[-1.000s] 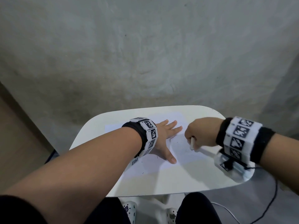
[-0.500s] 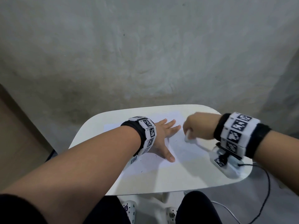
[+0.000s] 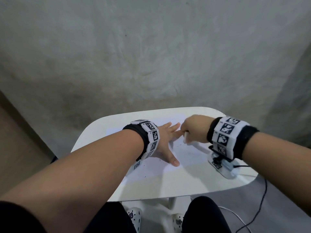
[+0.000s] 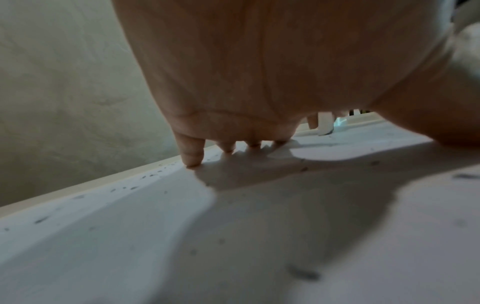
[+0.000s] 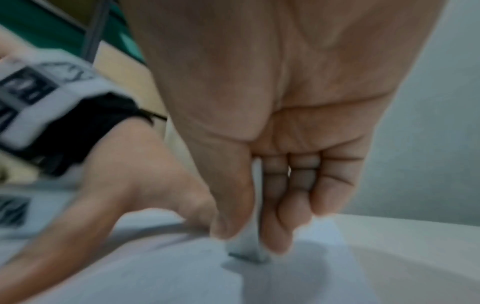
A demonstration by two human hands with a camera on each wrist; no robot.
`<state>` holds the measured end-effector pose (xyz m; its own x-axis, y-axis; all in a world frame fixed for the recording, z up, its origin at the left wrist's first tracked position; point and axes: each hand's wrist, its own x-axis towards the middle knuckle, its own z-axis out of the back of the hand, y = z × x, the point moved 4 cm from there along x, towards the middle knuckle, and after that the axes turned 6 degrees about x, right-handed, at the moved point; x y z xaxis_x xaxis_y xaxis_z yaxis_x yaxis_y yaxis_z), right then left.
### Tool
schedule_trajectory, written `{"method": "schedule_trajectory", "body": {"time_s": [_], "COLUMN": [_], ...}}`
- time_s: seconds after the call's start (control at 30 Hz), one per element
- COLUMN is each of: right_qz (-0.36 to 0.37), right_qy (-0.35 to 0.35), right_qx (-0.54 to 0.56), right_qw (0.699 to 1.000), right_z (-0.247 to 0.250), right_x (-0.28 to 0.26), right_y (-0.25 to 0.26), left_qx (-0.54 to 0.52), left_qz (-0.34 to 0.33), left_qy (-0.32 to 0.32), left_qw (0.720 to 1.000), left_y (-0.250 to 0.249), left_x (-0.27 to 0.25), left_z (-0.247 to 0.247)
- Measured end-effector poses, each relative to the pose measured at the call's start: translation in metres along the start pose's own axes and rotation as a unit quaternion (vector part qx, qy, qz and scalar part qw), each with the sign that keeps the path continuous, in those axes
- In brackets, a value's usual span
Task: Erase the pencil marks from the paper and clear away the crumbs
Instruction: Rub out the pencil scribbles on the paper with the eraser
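Note:
A white sheet of paper (image 3: 188, 153) lies on a small white table (image 3: 181, 184). My left hand (image 3: 165, 142) lies flat on the sheet with straight, spread fingers, and its fingertips (image 4: 192, 156) press on the paper (image 4: 130, 236). My right hand (image 3: 193, 128) pinches a white eraser (image 3: 185, 137) between thumb and fingers, close to the left hand's fingers. In the right wrist view the eraser (image 5: 249, 246) has its lower end on the paper (image 5: 155, 267). Dark eraser crumbs (image 4: 302, 273) lie scattered over the sheet.
The table's front edge (image 3: 168, 196) lies near my knees, and a grey wall (image 3: 151, 56) rises behind the table. A black cable (image 3: 259, 206) hangs off the right side. My right wrist camera (image 3: 222, 167) sits low over the table's right part.
My right hand has slid the eraser up and to the left across the paper, from the sheet's right part to just beside the left hand's fingers. The left hand has stayed flat.

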<state>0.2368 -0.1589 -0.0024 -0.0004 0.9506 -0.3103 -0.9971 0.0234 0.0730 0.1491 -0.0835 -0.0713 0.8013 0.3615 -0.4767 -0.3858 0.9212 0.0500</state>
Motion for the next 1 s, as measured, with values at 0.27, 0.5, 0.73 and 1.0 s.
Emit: {"method": "schedule_trajectory", "body": {"time_s": [0.27, 0.5, 0.73, 1.0], "right_qz": [0.011, 0.02, -0.006, 0.029], "right_qy": [0.1, 0.029, 0.043, 0.102], "right_qx": [-0.008, -0.042, 0.006, -0.007], "right_qw": [0.995, 0.999, 0.999, 0.994], "right_z": [-0.018, -0.021, -0.001, -0.023], "right_x": [-0.019, -0.012, 0.001, -0.021], "right_y": [0.003, 0.016, 0.004, 0.017], "left_qx": [0.012, -0.002, 0.002, -0.006], "left_qz": [0.012, 0.01, 0.012, 0.011], "left_qy": [-0.014, -0.026, -0.009, -0.028], "left_qw": [1.0, 1.0, 1.0, 1.0], "left_y": [-0.004, -0.003, -0.003, -0.006], "left_x": [-0.002, 0.0, -0.003, -0.003], "left_z": [-0.001, -0.001, 0.002, -0.001]}}
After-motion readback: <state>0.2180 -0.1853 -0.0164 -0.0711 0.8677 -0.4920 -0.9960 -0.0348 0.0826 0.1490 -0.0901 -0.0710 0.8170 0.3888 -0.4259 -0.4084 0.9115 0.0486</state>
